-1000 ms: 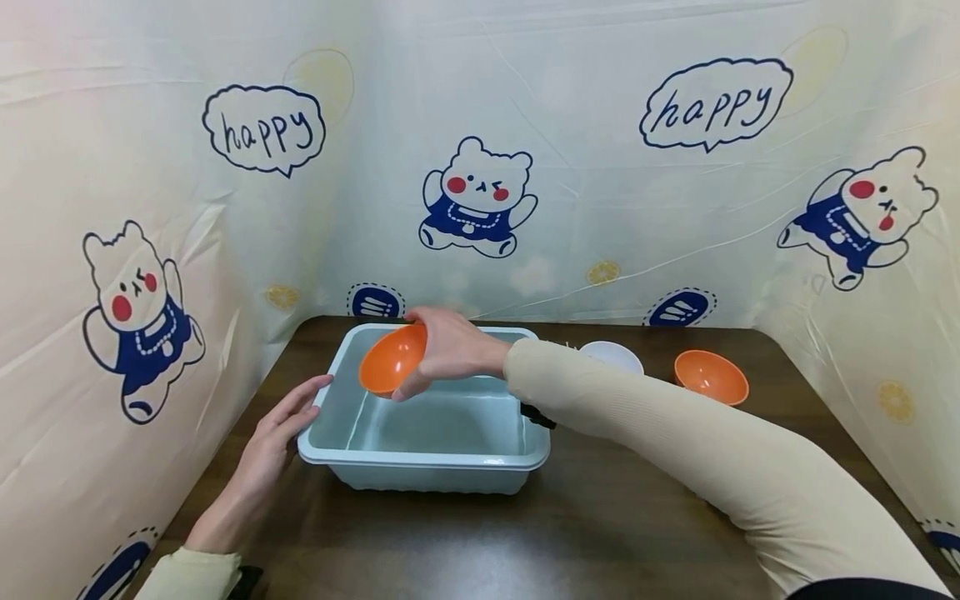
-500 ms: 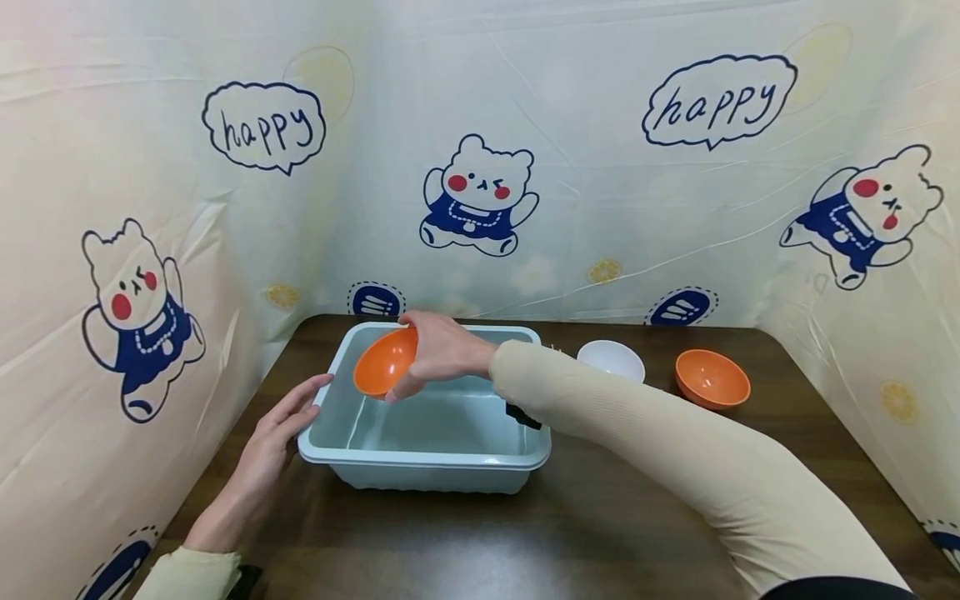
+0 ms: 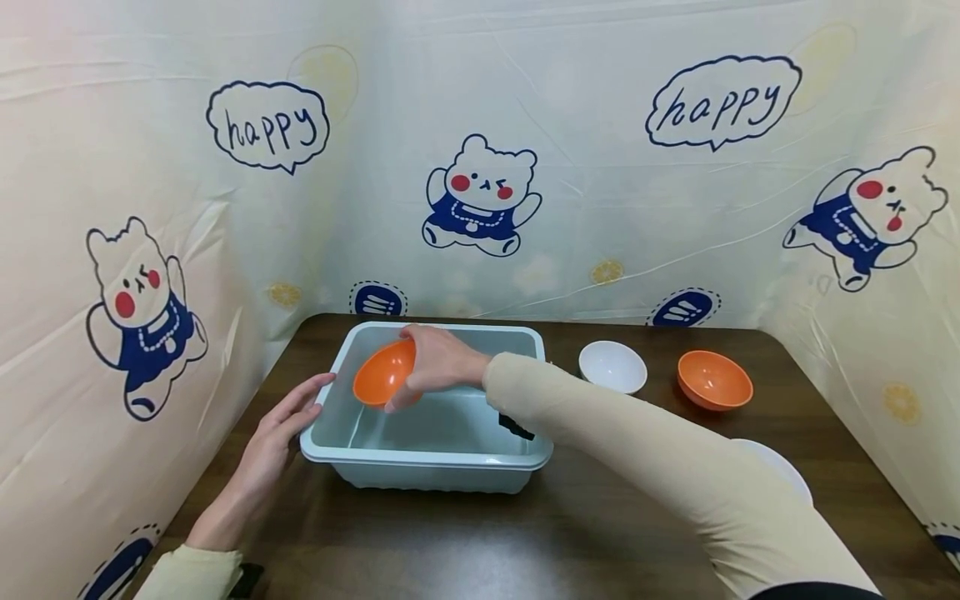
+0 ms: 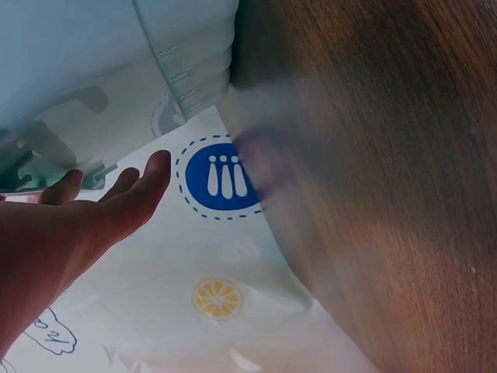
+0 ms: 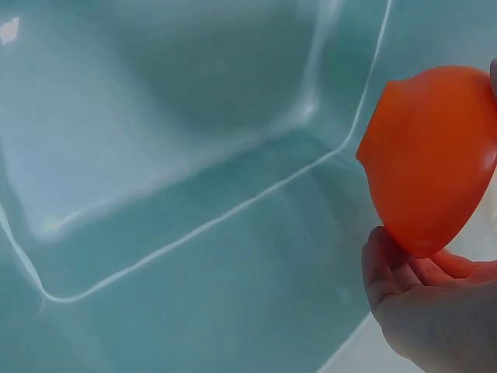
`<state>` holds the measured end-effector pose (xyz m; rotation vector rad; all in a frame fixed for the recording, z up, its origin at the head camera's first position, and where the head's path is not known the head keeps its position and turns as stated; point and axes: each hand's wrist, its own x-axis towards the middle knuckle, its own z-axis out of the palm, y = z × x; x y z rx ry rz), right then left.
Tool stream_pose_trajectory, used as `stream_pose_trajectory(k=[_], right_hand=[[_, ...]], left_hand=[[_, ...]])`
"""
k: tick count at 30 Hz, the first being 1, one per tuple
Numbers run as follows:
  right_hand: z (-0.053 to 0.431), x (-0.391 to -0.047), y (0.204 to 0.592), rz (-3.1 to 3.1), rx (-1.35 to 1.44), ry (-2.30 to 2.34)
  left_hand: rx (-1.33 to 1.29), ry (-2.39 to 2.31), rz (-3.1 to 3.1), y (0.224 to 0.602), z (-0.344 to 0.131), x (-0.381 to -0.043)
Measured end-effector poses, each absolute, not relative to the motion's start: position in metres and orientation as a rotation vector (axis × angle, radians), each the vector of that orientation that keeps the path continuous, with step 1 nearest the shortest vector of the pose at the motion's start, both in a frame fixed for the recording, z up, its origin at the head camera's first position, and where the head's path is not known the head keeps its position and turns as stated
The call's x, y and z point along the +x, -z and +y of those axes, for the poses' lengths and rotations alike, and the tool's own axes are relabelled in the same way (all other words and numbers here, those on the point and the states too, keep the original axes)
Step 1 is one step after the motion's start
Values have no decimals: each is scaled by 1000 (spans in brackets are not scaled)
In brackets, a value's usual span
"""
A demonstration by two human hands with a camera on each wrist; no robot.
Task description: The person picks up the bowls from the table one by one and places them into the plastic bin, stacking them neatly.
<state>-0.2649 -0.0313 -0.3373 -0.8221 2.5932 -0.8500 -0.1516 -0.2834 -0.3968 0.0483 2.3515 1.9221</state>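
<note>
My right hand point(image 3: 445, 360) grips an orange bowl point(image 3: 384, 375), tilted, inside the left part of a light blue basin point(image 3: 427, 458). In the right wrist view the fingers point(image 5: 380, 272) hold the bowl by its edge, with its outer side facing the camera and the basin floor point(image 5: 85, 132) beyond. My left hand point(image 3: 273, 433) rests against the basin's left rim, its fingers fairly straight. Seen from the left wrist, that hand point(image 4: 93, 221) reaches along under the basin's side.
To the right of the basin stand a white bowl point(image 3: 612, 367) and a second orange bowl point(image 3: 715, 380). Nearer, a white dish point(image 3: 783, 471) is partly hidden behind the right sleeve. The dark wooden table point(image 3: 480, 542) is enclosed by a printed cloth point(image 3: 600, 200) at the back and sides.
My right hand has shifted slightly left and lower into the basin with the orange bowl. As the sleeve moved, the white bowl and the white dish came into view. The left hand stays put.
</note>
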Motion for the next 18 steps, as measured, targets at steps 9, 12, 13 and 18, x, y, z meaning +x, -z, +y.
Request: stream_pose_trajectory(k=[9, 12, 13, 18], right_hand=[[-33, -264, 348, 2574, -808, 879], [-33, -263, 352, 2565, -803, 881], [-33, -262, 353, 2561, -802, 881], [-34, -263, 361, 2569, -802, 865]], left_hand=[[50, -1907, 2360, 396, -285, -151], [50, -1901, 2363, 396, -286, -151], [49, -1898, 2366, 396, -286, -150], [55, -1883, 2384, 396, -285, -151]])
